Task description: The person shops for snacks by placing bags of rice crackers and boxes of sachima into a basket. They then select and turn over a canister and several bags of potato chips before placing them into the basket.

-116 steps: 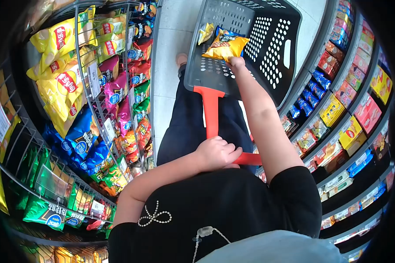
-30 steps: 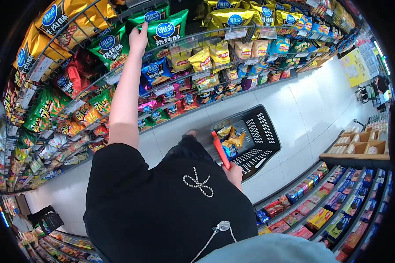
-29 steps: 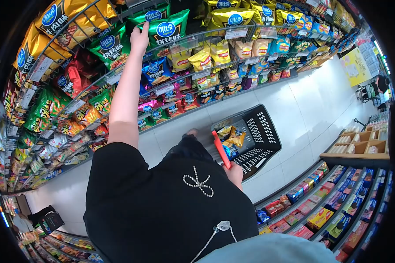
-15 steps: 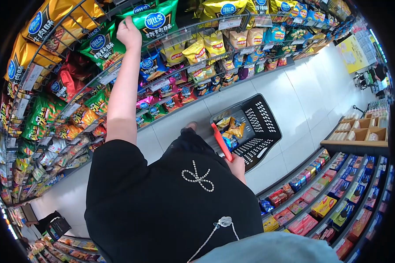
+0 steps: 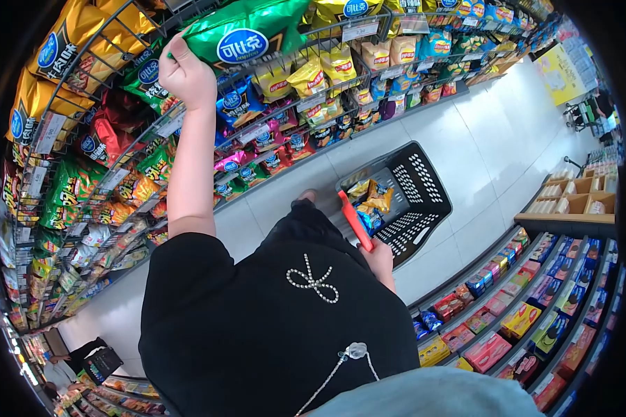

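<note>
My left hand (image 5: 188,78) is closed on the left edge of a green chip bag (image 5: 271,28) at the top of the snack rack. The bag is raised in front of the upper wire shelf. Lower right, the fingers of my right hand (image 5: 378,260) wrap round the end of a red handle (image 5: 355,221). That handle belongs to a black basket (image 5: 435,187) with holes in its sides. Yellow-orange snack bags (image 5: 377,197) and a blue bag (image 5: 370,219) lie inside the basket.
Wire shelves with yellow chip bags (image 5: 83,42) and other snacks run along the left and top. Shelves of boxed sweets (image 5: 487,351) curve along the lower right. A pale tiled floor (image 5: 480,139) lies between them. A person (image 5: 59,374) is partly visible at the lower left.
The green bag has come closer and looks larger, held in my left hand, which has shifted slightly left and down. The basket and my right hand appear slightly further right.
</note>
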The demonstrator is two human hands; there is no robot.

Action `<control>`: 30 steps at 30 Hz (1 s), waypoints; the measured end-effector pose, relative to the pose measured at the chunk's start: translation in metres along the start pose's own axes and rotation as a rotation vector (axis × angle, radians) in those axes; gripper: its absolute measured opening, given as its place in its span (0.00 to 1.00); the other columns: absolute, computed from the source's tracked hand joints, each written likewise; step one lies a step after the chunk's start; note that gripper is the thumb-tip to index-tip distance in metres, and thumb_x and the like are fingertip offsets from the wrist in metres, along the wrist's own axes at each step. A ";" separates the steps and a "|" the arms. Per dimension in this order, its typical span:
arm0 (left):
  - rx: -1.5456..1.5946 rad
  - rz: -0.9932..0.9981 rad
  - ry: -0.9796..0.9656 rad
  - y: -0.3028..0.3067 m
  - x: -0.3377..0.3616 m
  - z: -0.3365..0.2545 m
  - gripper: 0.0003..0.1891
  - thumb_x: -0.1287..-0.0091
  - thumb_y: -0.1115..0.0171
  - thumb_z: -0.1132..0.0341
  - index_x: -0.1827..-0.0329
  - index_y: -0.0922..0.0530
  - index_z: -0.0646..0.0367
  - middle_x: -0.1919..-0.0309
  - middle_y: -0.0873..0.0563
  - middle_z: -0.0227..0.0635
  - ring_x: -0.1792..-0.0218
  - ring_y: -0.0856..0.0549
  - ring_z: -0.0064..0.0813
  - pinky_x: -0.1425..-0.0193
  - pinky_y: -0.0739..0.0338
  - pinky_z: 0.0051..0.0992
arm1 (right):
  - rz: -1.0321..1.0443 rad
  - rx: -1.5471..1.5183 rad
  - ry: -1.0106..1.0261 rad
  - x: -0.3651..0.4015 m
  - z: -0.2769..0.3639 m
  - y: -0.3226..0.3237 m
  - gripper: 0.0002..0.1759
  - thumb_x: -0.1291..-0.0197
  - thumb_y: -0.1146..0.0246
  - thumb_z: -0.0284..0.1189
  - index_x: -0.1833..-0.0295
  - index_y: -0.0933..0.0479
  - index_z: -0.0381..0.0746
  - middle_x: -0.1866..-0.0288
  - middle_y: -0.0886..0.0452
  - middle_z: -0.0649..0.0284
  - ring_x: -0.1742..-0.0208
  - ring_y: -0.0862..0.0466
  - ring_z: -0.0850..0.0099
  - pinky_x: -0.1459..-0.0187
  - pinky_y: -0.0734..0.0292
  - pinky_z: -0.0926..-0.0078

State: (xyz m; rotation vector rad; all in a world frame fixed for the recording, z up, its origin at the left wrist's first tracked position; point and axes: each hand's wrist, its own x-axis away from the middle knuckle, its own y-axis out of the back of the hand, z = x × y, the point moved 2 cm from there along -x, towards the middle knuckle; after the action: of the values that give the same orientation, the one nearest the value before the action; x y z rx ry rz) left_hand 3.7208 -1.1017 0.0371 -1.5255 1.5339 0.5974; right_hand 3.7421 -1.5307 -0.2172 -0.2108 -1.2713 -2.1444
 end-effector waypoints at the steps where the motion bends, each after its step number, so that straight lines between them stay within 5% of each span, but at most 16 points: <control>1: -0.002 0.019 0.045 -0.001 0.001 -0.020 0.21 0.33 0.50 0.55 0.65 0.22 0.69 0.74 0.18 0.33 0.72 0.22 0.18 0.65 0.28 0.18 | -0.007 -0.010 0.003 0.001 0.001 0.001 0.19 0.57 0.36 0.45 0.71 0.21 0.38 0.76 0.22 0.48 0.70 0.20 0.53 0.66 0.26 0.60; 6: 0.207 0.171 0.459 -0.014 0.032 -0.049 0.19 0.33 0.49 0.55 0.76 0.26 0.61 0.81 0.23 0.26 0.79 0.29 0.12 0.73 0.34 0.15 | -0.036 -0.013 0.039 0.004 0.006 0.005 0.24 0.58 0.34 0.50 0.71 0.23 0.38 0.77 0.22 0.51 0.71 0.21 0.54 0.67 0.26 0.61; 8: 0.331 0.163 0.788 -0.034 0.073 -0.047 0.18 0.34 0.48 0.55 0.81 0.30 0.55 0.84 0.25 0.23 0.82 0.32 0.11 0.77 0.38 0.15 | -0.090 -0.153 0.211 0.000 -0.010 -0.005 0.24 0.55 0.33 0.45 0.61 0.26 0.37 0.66 0.23 0.52 0.64 0.21 0.59 0.64 0.26 0.66; 10: 0.284 0.302 1.126 -0.044 0.124 -0.040 0.16 0.33 0.48 0.57 0.74 0.26 0.59 0.79 0.22 0.28 0.80 0.27 0.14 0.76 0.33 0.17 | -0.175 -0.627 0.203 0.002 -0.015 -0.002 0.25 0.43 0.42 0.35 0.43 0.34 0.34 0.55 0.23 0.58 0.58 0.22 0.69 0.55 0.28 0.72; 11: 0.343 0.375 1.278 -0.048 0.149 -0.049 0.15 0.33 0.49 0.58 0.69 0.25 0.62 0.74 0.19 0.32 0.76 0.22 0.18 0.72 0.28 0.19 | -0.133 -0.863 0.196 0.003 -0.016 0.010 0.28 0.37 0.50 0.41 0.38 0.40 0.35 0.50 0.26 0.59 0.53 0.24 0.71 0.52 0.30 0.74; 14: 0.438 0.577 1.534 -0.050 0.209 -0.049 0.16 0.33 0.50 0.57 0.61 0.25 0.65 0.67 0.18 0.37 0.69 0.18 0.25 0.64 0.22 0.24 | -0.026 -1.431 0.191 0.024 0.019 0.061 0.48 0.47 0.58 0.65 0.32 0.50 0.39 0.41 0.34 0.57 0.45 0.29 0.67 0.49 0.31 0.71; 16: 0.367 0.680 1.568 -0.046 0.235 -0.055 0.17 0.33 0.50 0.57 0.61 0.25 0.65 0.68 0.17 0.37 0.70 0.18 0.24 0.65 0.22 0.23 | 0.127 -1.490 0.281 0.041 0.042 0.091 0.49 0.48 0.49 0.61 0.31 0.53 0.38 0.41 0.34 0.54 0.43 0.30 0.65 0.45 0.33 0.68; 19: 0.308 0.743 1.607 -0.038 0.261 -0.071 0.18 0.33 0.50 0.55 0.64 0.25 0.65 0.70 0.18 0.35 0.71 0.19 0.21 0.66 0.24 0.22 | 0.091 -0.998 0.332 0.044 0.039 0.092 0.54 0.58 0.29 0.36 0.31 0.56 0.36 0.43 0.32 0.52 0.43 0.30 0.65 0.42 0.36 0.68; 24: 0.516 0.698 1.770 -0.030 0.275 -0.102 0.22 0.30 0.59 0.51 0.59 0.27 0.65 0.66 0.19 0.37 0.65 0.19 0.24 0.60 0.23 0.23 | -0.022 -0.940 0.088 0.050 0.027 0.071 0.43 0.61 0.29 0.28 0.38 0.42 0.33 0.50 0.27 0.57 0.46 0.28 0.69 0.44 0.35 0.71; 25: 0.560 0.802 1.775 -0.026 0.279 -0.102 0.25 0.30 0.65 0.50 0.47 0.32 0.63 0.54 0.22 0.41 0.54 0.21 0.29 0.52 0.24 0.29 | -0.013 -1.004 0.070 0.052 0.025 0.070 0.41 0.60 0.29 0.27 0.39 0.40 0.33 0.51 0.26 0.58 0.47 0.28 0.70 0.45 0.34 0.72; 30: 0.676 1.134 1.607 -0.006 0.287 -0.120 0.26 0.29 0.65 0.51 0.37 0.42 0.61 0.42 0.31 0.38 0.40 0.32 0.29 0.38 0.38 0.33 | -0.011 -1.130 -0.024 0.059 0.017 0.067 0.37 0.59 0.30 0.25 0.41 0.38 0.32 0.51 0.26 0.60 0.50 0.27 0.74 0.48 0.32 0.76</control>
State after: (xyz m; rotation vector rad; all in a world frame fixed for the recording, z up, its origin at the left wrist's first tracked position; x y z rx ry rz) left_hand 3.7344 -1.3586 -0.1379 -0.2019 3.2847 -0.8770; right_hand 3.7317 -1.5643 -0.1337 -0.6734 0.0673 -2.6259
